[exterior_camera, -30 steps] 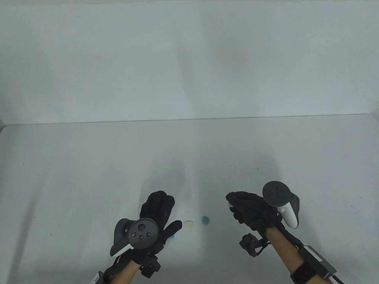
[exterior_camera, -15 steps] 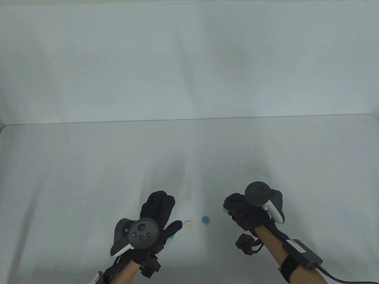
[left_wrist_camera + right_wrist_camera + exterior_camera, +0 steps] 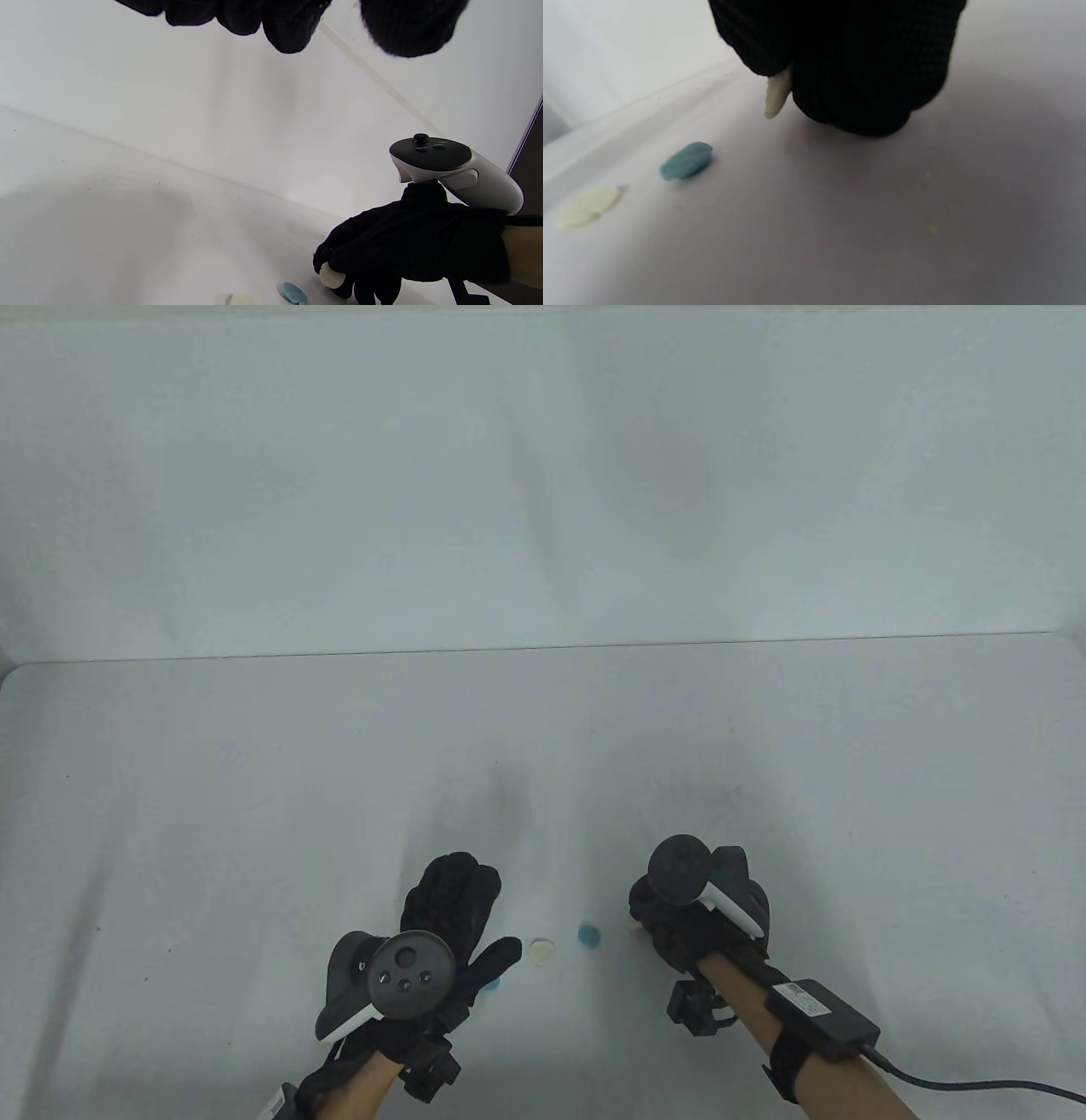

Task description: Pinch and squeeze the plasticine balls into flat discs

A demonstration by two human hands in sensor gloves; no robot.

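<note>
My right hand [image 3: 640, 918] pinches a flattened cream plasticine piece [image 3: 776, 95] between its fingertips, just above the table; the piece also shows in the left wrist view [image 3: 331, 277]. A blue disc [image 3: 589, 934] and a cream disc [image 3: 541, 950] lie flat on the table between my hands, the blue one just left of my right fingertips. A pale blue piece [image 3: 492, 983] peeks out under my left thumb. My left hand [image 3: 475, 912] lies open with fingers spread and holds nothing.
The white table [image 3: 254, 831] ends at a far edge against a white backdrop [image 3: 543, 475]. A cable runs from my right forearm unit [image 3: 821, 1010] off the right side.
My right hand has moved left and lower toward the blue disc, keeping the cream piece pinched. My left hand and the discs on the table have not moved.
</note>
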